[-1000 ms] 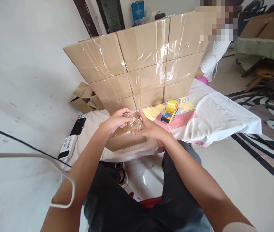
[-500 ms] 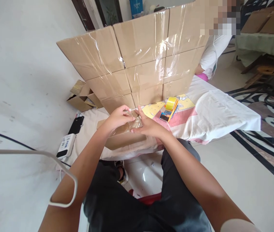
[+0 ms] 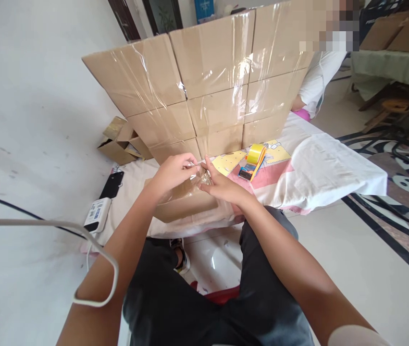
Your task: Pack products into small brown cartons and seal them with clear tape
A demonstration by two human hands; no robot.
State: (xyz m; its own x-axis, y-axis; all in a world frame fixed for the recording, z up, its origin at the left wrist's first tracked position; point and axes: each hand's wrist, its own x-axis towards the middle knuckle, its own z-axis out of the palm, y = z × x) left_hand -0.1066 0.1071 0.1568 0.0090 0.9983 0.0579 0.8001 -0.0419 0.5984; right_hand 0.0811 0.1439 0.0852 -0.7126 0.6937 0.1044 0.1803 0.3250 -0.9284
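A low cardboard box (image 3: pixel 186 207) lies on the cloth-covered table right in front of me. Crinkled clear plastic (image 3: pixel 206 177) shows at the top of it, between my hands. My left hand (image 3: pixel 174 172) has its thumb and fingers pinched together on an edge of the plastic. From the other side, my right hand (image 3: pixel 224 186) grips the plastic, with the index finger pointing up near the left fingertips and the thumb lower. What lies inside the box is mostly hidden by the hands and plastic.
A tall stack of film-wrapped cartons (image 3: pixel 218 108) stands just behind the box. A tape dispenser (image 3: pixel 254 161) with yellow tape lies to the right. On the left are a black phone (image 3: pixel 112 185), a white device (image 3: pixel 97 215) and open cartons (image 3: pixel 117 144). A person's white sleeve (image 3: pixel 321 74) shows behind.
My left fingertips have shifted slightly up and closed together beside the right index finger. My right thumb has moved a little up over the plastic. The box has stayed in place.
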